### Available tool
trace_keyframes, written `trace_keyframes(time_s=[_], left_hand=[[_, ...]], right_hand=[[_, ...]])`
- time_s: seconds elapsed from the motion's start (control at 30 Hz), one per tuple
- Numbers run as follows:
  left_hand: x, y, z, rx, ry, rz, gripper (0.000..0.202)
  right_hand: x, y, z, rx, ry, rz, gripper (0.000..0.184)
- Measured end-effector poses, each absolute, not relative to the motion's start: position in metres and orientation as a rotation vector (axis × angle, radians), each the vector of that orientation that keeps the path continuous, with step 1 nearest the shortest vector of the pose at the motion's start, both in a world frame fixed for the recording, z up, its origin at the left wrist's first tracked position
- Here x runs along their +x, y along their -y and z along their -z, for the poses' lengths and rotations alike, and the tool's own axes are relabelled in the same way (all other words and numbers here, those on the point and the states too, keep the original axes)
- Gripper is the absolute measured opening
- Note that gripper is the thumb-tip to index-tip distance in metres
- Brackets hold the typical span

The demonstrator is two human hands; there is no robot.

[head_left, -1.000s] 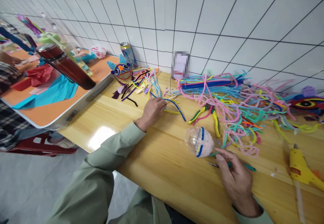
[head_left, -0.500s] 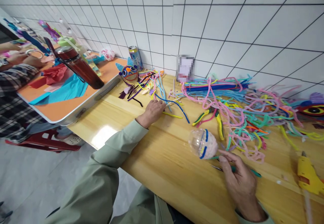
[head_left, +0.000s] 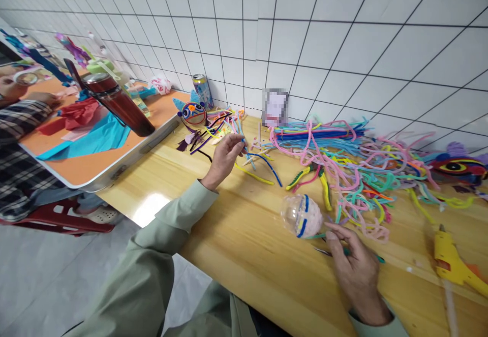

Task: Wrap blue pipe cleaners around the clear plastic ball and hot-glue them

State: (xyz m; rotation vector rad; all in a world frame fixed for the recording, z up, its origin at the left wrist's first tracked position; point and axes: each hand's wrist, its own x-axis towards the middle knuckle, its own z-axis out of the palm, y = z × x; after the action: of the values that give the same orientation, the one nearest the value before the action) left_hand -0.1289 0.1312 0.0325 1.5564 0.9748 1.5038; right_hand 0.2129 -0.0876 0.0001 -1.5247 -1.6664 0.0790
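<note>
My left hand (head_left: 225, 158) is raised a little over the table's pile of loose pipe cleaners, thumb and fingertips pinched together. A small blue bit of pipe cleaner (head_left: 243, 140) shows at those fingertips. Beside the hand lie a yellow pipe cleaner (head_left: 259, 175) and a longer blue one (head_left: 270, 165). My right hand (head_left: 355, 266) rests on the right, index finger stretched toward a clear plastic ball (head_left: 293, 212). The ball has blue and yellow strips and a pale fuzzy side. Under the right hand lies a green-handled tool (head_left: 380, 259), mostly hidden.
Pliers (head_left: 325, 189) with yellow-green handles lie behind the ball. A heap of coloured pipe cleaners (head_left: 343, 164) runs along the wall. A yellow glue gun (head_left: 450, 261) is at right. On the left, a flask (head_left: 118, 105) stands on an orange table (head_left: 87, 166) near another person.
My left hand has lifted from the pipe cleaners, its fingers now pinching a small blue bit. My right hand stays beside the ball. The view has shifted slightly.
</note>
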Motion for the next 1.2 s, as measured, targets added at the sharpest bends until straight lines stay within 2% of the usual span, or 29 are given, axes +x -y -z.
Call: trace_keyframes(time_s=[0.3,0.53,0.73,0.93,1.03,1.2], left_hand=[[-0.137,-0.135,-0.05,0.879,-0.98,-1.579,0.033],[-0.135,-0.133,-0.06,0.813,-0.91,-1.508,0.032],[-0.109,-0.097,-0.077,0.963,-0.749,-1.476,0.034],[-0.066,-0.044,-0.085,1.046,-0.639,-1.305,0.032],[-0.047,-0.019,-0.08,1.077,-0.627,-1.18,0.03],[-0.031,0.01,-0.068,1.152,-0.655,-1.063,0.03]], right_hand=[[0.215,0.085,0.001,-1.457,1.698,-0.053,0.027],[0.213,0.085,0.002,-1.459,1.671,-0.055,0.025],[0.218,0.084,0.0,-1.473,1.58,-0.101,0.025],[0.198,0.086,-0.033,-1.39,1.385,-0.498,0.023],[0.178,0.084,-0.051,-1.216,1.194,-0.81,0.031],[0.163,0.083,-0.064,-1.046,0.942,-1.054,0.038]])
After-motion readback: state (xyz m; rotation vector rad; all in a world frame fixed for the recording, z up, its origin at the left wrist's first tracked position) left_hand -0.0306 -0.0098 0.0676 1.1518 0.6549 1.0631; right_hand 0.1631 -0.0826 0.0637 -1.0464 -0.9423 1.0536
